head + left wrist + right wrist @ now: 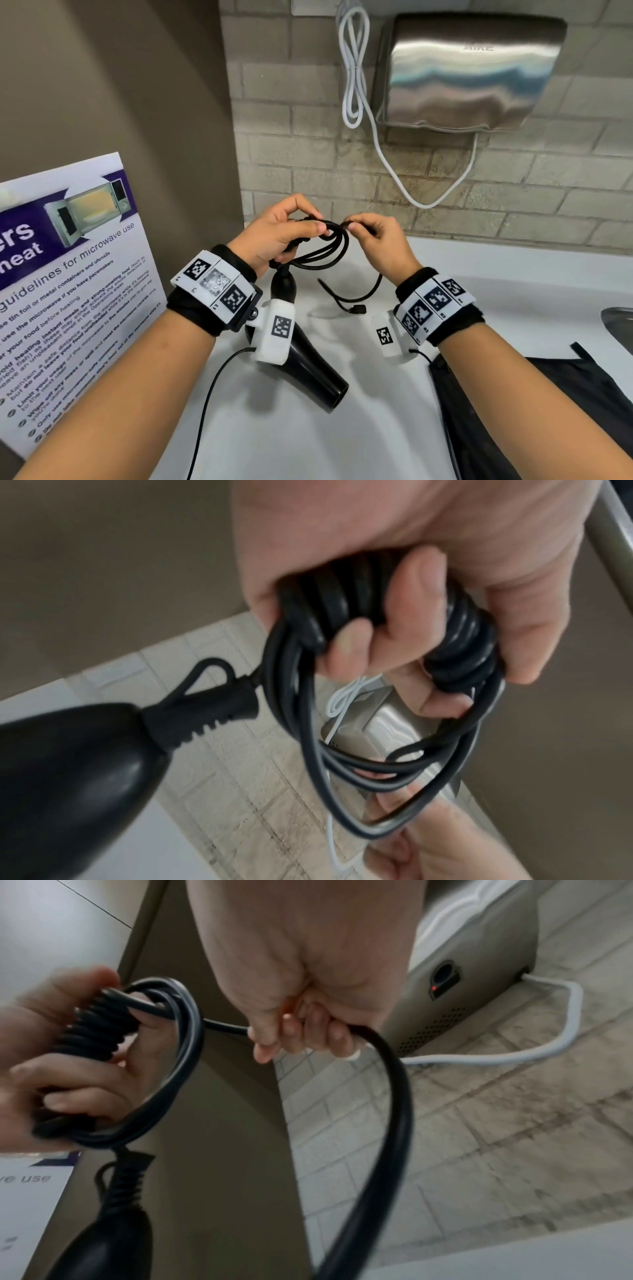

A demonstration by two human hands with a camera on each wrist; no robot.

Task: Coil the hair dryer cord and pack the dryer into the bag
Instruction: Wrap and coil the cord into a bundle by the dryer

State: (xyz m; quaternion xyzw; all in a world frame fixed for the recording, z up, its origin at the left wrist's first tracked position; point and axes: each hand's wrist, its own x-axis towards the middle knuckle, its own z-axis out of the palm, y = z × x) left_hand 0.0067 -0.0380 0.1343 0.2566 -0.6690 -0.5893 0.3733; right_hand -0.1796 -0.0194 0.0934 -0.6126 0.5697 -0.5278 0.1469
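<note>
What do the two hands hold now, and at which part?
Left hand grips the coiled loops of the hair dryer cord; right hand pinches the free length of the cord beside the coil.

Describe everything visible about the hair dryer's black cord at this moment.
The black cord is smooth, round and rubbery-looking, leaving the hair dryer through a ribbed strain relief. Several loops are gathered in the left hand, which grips the bundle above the counter. The right hand pinches the next stretch beside the coil. The remaining length hangs down, its plug end on the counter.
</note>
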